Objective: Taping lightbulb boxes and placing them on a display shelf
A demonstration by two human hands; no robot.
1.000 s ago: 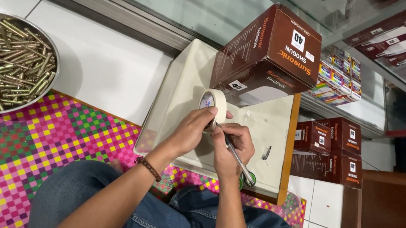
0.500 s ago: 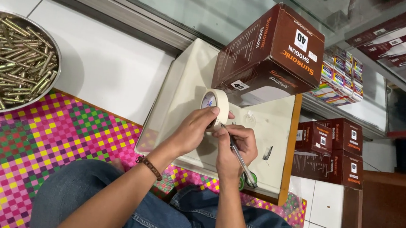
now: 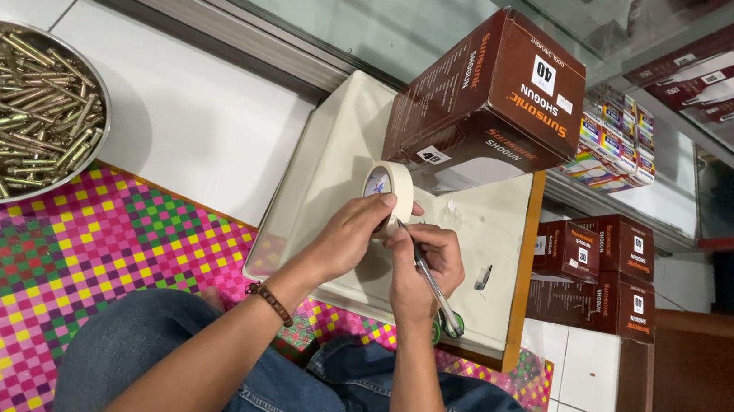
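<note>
Barely any change from half a second ago: the roll of masking tape [image 3: 389, 190] sits a touch lower and closer to the body, both hands still bunched tight around it.

The roll stands on edge, held up over the middle of the cream board [image 3: 337, 148], just below the big brown carton [image 3: 488, 96] at the board's far edge. The left hand [image 3: 347, 236] wraps it from below, fingers curled shut around the rim and thumb pressed to the side. The right hand [image 3: 423, 256] is closed on a slim metal-handled tool [image 3: 431, 285], which looks like scissors with a green grip at the bottom end; its upper end meets the roll's outer edge, right by the left thumb. Whether it is picking at the tape's end or cutting, I cannot tell.

How far along? No loose strip shows anywhere, so by my reading the tape's end is not yet freed; everything past that is still to come.

Both forearms rise from the lap, wrists close together, a beaded bracelet [image 3: 271, 300] on the left wrist. Further out: a metal bowl of brass-coloured bolts [image 3: 8, 114] on the white floor by the chequered mat [image 3: 40, 290], and smaller brown boxes [image 3: 597, 266] beyond the board's right edge.
</note>
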